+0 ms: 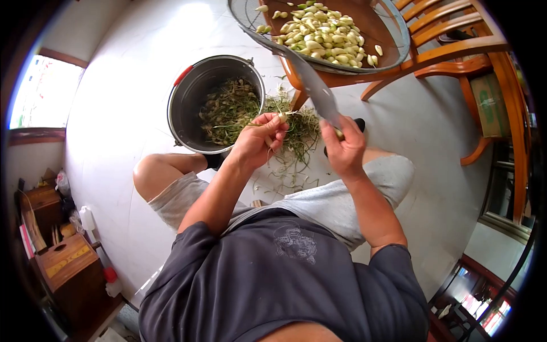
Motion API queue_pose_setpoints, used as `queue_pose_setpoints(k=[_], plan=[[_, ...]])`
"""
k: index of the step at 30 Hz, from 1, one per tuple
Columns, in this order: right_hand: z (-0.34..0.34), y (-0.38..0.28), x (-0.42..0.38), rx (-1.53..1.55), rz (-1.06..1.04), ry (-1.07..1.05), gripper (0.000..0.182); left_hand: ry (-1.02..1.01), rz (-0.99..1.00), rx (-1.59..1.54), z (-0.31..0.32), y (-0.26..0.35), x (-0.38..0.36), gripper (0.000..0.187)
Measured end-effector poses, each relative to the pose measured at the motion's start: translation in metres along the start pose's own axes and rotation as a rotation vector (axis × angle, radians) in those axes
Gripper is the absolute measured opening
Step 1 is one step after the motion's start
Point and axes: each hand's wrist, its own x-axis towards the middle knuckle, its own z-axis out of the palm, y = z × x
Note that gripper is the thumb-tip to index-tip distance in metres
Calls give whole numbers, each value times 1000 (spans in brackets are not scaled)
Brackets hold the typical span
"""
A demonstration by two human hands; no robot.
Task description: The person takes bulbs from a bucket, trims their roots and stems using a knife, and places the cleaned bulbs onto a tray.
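My left hand (263,137) pinches a small pale bulb (282,118) with thin roots and a green stem. In my right hand (345,145) is a knife (317,91), gripped by its handle, its broad blade pointing up and away from me. The blade is apart from the bulb and crosses in front of the rim of a wire-mesh basket (400,48). Many trimmed whitish bulbs (326,35) lie heaped in that basket. Left of my hands stands a metal bucket (181,114) with untrimmed stemmed bulbs (231,108) inside.
Green trimmings (299,139) are scattered on the tiled floor (125,114) between my feet. The basket rests on a wooden chair (364,82), and another wooden chair (515,125) stands at the right. Wooden boxes (68,259) are at the left.
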Motion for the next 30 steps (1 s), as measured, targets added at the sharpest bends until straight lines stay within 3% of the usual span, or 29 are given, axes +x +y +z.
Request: queue_pose_setpoints(k=[4,9,12,15,30], plan=[[-1,9,-5,-50,-96,-104,26,30,75,-35,-5,3,0,4],[0,5,-7,-223,-276,-248,45,119,123,-100,-7,-2,3,6],[3,5,-7,-332,-329,-272,42,287,149,-114,6,-4,1,12],[6,6,-7,-366,-332,-258,39,125,141,-7,-14,-10,2,17],[8,8,-10,-464,-369,-234,29,108,174,-42,-21,-27,7,14]])
